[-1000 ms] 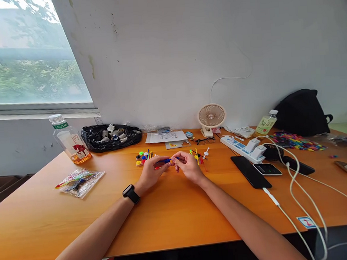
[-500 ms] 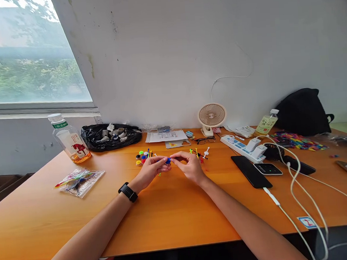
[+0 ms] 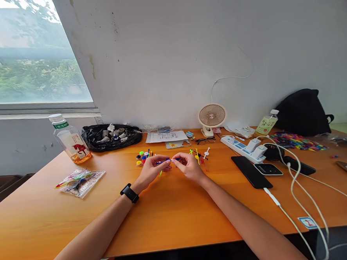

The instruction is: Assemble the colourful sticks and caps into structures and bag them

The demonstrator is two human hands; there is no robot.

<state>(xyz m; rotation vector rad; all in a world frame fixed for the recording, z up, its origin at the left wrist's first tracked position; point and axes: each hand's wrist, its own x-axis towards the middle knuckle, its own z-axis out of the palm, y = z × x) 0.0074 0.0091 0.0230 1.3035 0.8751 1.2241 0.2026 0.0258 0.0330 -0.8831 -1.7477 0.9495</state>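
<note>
Over the middle of the wooden table (image 3: pixel 170 220), my two hands meet fingertip to fingertip. My left hand (image 3: pixel 151 169), with a black watch on its wrist, is closed in a pinch on a small blue plastic piece (image 3: pixel 163 162). Thumb and fingers of my right hand (image 3: pixel 190 167) are closed at the piece's right end, where a bit of blue also shows. Most of the piece is hidden by fingers. Small coloured round pieces (image 3: pixel 139 162) lie just behind my left hand. Behind my right hand are a yellow stick piece (image 3: pixel 197 155) and a white one (image 3: pixel 206 153).
A bottle (image 3: pixel 73 143), a black plastic bag (image 3: pixel 112 143) and a clear packet (image 3: pixel 82 183) are on the left. Papers (image 3: pixel 165 136) and a small fan (image 3: pixel 212 116) stand along the wall. A power strip (image 3: pixel 239 147), black phone (image 3: pixel 249 171) and white cables lie right.
The blue piece has turned between my fingers, now showing as a thin strip rather than a rounded lump. Both hands stay in nearly the same place.
</note>
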